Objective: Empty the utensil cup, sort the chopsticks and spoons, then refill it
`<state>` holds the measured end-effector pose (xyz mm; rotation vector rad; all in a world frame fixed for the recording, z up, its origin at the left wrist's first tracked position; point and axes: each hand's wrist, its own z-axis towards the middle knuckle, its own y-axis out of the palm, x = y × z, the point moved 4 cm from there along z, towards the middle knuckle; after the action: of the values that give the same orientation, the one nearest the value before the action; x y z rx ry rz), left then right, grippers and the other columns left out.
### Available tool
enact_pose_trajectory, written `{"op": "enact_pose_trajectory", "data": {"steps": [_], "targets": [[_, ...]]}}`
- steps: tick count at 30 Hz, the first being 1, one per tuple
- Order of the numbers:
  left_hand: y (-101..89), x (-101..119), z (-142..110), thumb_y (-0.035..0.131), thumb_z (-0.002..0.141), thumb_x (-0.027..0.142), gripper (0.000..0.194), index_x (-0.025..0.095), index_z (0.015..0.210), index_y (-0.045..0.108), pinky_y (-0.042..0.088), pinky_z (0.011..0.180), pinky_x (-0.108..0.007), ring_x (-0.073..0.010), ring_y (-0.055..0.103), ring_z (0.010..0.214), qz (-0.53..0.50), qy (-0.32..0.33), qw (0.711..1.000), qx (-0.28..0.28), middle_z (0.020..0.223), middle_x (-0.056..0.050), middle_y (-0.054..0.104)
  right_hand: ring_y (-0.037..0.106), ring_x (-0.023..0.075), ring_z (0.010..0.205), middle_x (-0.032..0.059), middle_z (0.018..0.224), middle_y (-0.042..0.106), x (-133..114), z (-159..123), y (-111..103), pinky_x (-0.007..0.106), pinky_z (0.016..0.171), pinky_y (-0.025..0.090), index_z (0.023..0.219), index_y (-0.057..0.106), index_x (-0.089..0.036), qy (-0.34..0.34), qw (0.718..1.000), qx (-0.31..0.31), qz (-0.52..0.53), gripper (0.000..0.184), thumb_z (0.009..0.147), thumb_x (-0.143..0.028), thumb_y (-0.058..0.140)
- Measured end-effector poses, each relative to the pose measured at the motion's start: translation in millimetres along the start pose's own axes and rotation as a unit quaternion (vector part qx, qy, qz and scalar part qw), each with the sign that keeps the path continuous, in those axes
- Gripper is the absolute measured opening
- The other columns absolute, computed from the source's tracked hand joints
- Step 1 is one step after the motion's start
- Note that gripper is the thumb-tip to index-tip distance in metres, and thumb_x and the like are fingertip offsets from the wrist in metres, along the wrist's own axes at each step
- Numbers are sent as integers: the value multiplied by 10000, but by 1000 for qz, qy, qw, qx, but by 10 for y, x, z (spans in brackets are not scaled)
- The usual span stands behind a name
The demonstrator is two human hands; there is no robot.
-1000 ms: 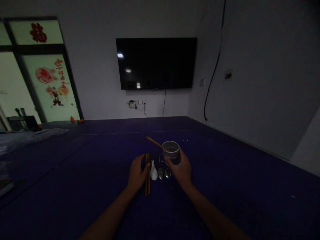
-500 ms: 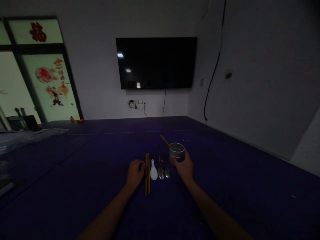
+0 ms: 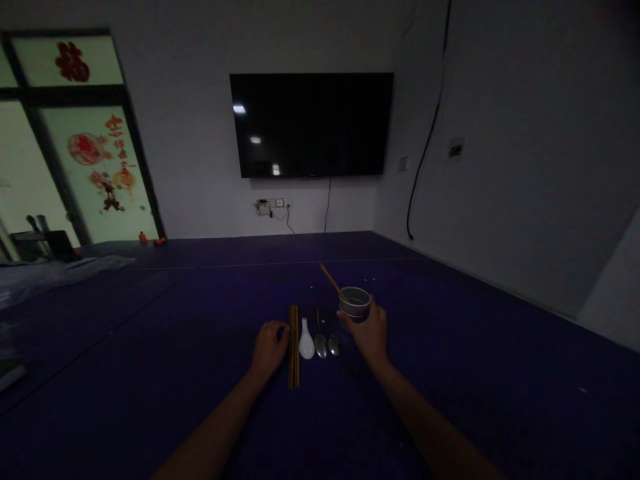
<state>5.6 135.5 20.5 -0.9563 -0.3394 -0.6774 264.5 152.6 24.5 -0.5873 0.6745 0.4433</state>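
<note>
My right hand (image 3: 369, 335) is wrapped round a small grey cup (image 3: 355, 304) on the dark purple floor mat (image 3: 150, 347); a wooden chopstick (image 3: 331, 279) leans out of the cup to the upper left. My left hand (image 3: 269, 349) rests curled on the mat, its fingers touching a bundle of wooden chopsticks (image 3: 294, 347) that lies lengthwise. Between the hands lie a white ceramic spoon (image 3: 306, 341) and two metal spoons (image 3: 327, 341).
A black television (image 3: 310, 125) hangs on the far wall above a socket with cables (image 3: 273, 207). Glass doors with red decorations (image 3: 100, 160) stand at the left. Crumpled plastic sheeting (image 3: 55, 272) lies at the far left of the mat.
My right hand has carried the cup rightward and set it lower on the mat. The chopstick in it now leans more steeply. My left hand has curled beside the chopstick bundle.
</note>
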Motion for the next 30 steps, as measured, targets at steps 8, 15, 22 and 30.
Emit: {"op": "enact_pose_trajectory", "data": {"steps": [8, 15, 22, 30], "targets": [[10, 5, 6, 423, 859, 293, 285, 160, 874, 675, 452, 833, -363, -211, 612, 901, -2, -11, 1000, -9, 885, -85, 683, 489, 287, 1185, 175, 1331, 479, -16, -51, 83, 382, 934, 405, 1447, 180, -114, 34, 992, -67, 101, 931, 694, -476, 591], [9, 18, 10, 417, 865, 294, 292, 157, 876, 675, 447, 835, -368, -216, 610, 900, 4, -11, 1000, -15, 888, -91, 683, 448, 355, 1210, 189, 1341, 466, -79, -120, -79, 438, 917, 391, 1438, 237, -156, 72, 997, -18, 21, 1036, 578, -519, 687], [12, 16, 10, 428, 860, 284, 280, 153, 879, 675, 447, 828, -359, -214, 613, 890, 5, -7, 1000, -14, 893, -93, 683, 518, 349, 1138, 167, 1280, 535, -18, -105, -19, 450, 869, 414, 1437, 234, -200, 91, 994, -51, 25, 1017, 579, -478, 702], [18, 1, 4, 442, 859, 262, 253, 155, 879, 671, 448, 814, -334, -194, 614, 883, 1, -13, 1000, -17, 890, -83, 682, 501, 316, 1151, 165, 1262, 529, 45, -98, 62, 411, 905, 411, 1398, 301, -152, 46, 996, -32, 66, 947, 582, -419, 700]]}}
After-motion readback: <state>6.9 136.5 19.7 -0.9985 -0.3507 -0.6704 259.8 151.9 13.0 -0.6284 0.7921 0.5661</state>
